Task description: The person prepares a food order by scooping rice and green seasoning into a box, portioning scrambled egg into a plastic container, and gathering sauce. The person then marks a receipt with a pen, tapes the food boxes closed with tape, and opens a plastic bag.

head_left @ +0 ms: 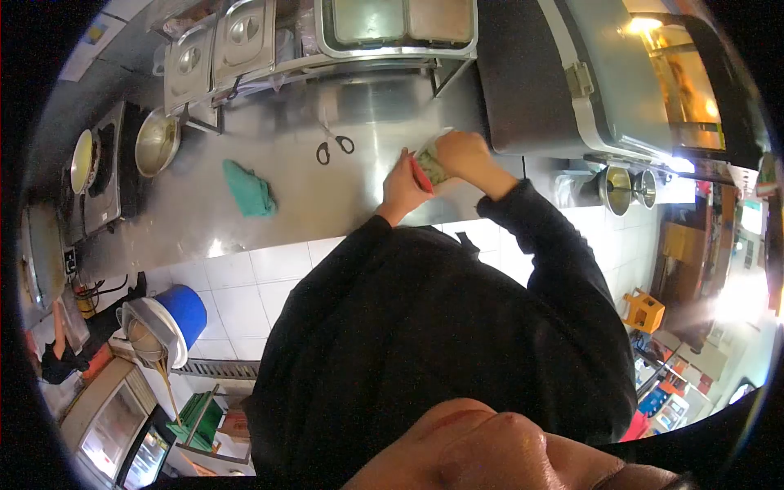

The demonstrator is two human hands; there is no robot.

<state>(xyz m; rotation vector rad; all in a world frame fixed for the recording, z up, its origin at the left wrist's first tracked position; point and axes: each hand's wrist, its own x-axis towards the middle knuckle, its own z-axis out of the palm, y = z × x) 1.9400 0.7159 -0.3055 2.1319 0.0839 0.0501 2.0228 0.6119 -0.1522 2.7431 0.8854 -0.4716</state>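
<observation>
My left hand (400,189) is closed around the near left side of a small clear plastic bag (433,166) with a red part and pale green contents. Curled at the far right side of the bag is my right hand (464,155), its fingertips hidden; I cannot tell whether they grip the bag's edge or something inside it. Both hands are above the steel counter (327,208). Scissors (333,147) with black handles lie to the left of the bag, blades pointing away. Farther left is a crumpled green cloth (249,189).
A raised rack with lidded steel pans (245,33) runs along the back. At left, a metal bowl (157,143) sits beside a stove (110,171). A large grey and black appliance (531,73) stands at right. Below the counter's left end is a blue bucket (186,314).
</observation>
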